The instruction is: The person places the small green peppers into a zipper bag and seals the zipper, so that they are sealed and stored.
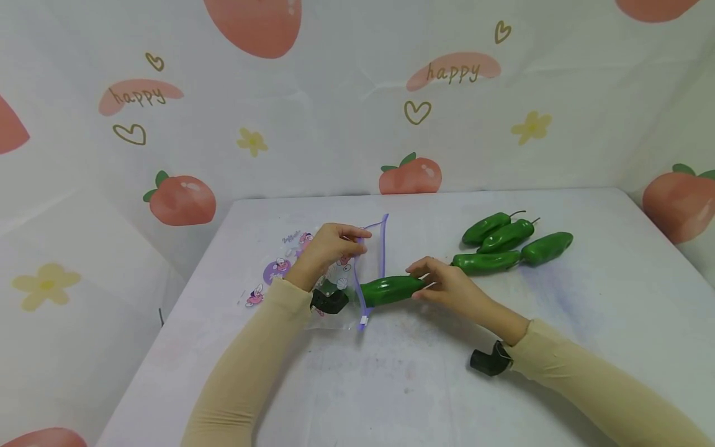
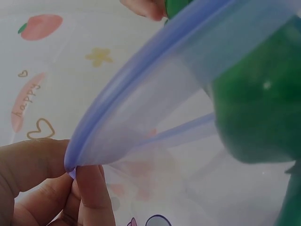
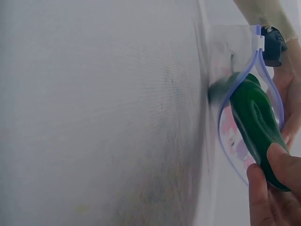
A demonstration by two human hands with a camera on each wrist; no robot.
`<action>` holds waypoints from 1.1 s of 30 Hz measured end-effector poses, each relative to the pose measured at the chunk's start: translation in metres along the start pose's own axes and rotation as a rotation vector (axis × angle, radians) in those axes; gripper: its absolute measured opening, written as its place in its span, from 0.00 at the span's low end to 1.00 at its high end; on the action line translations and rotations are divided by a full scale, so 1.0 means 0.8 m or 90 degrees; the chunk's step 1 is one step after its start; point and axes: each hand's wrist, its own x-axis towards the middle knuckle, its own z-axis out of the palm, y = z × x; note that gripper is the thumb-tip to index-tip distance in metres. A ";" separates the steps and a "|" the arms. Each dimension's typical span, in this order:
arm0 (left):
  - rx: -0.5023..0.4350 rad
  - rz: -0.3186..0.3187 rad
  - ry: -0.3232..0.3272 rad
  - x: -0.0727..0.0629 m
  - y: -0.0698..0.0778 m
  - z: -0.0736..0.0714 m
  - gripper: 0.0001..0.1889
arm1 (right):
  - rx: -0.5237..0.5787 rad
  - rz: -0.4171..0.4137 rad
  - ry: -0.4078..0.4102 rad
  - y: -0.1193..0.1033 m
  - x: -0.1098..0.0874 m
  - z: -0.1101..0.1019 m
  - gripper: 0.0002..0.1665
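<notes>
A clear zip bag (image 1: 335,320) with a purple zip edge and pink cartoon prints lies with its mouth spread to the right. My left hand (image 1: 329,248) pinches the purple edge between thumb and finger, plain in the left wrist view. My right hand (image 1: 447,285) grips one end of a green pepper (image 1: 393,290). The pepper's other end is inside the bag mouth, as the right wrist view also shows. Behind the clear plastic, a second green pepper (image 3: 218,91) with a stem shows dimly in the bag.
Several green peppers (image 1: 505,237) lie together at the back right of the white table (image 1: 391,385). A white slider (image 3: 260,43) sits at one end of the bag's zip. Behind the table hangs a white cloth (image 1: 335,124) with peach prints.
</notes>
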 end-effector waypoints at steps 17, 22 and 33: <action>-0.019 0.005 -0.007 -0.002 0.001 0.000 0.14 | 0.038 -0.005 0.023 -0.004 0.004 0.009 0.21; -0.014 0.000 -0.008 -0.001 0.000 0.001 0.14 | 0.025 -0.007 0.023 -0.005 0.007 0.013 0.21; 0.001 0.010 -0.004 -0.001 0.001 0.000 0.15 | 0.006 0.015 0.007 -0.009 0.015 0.021 0.19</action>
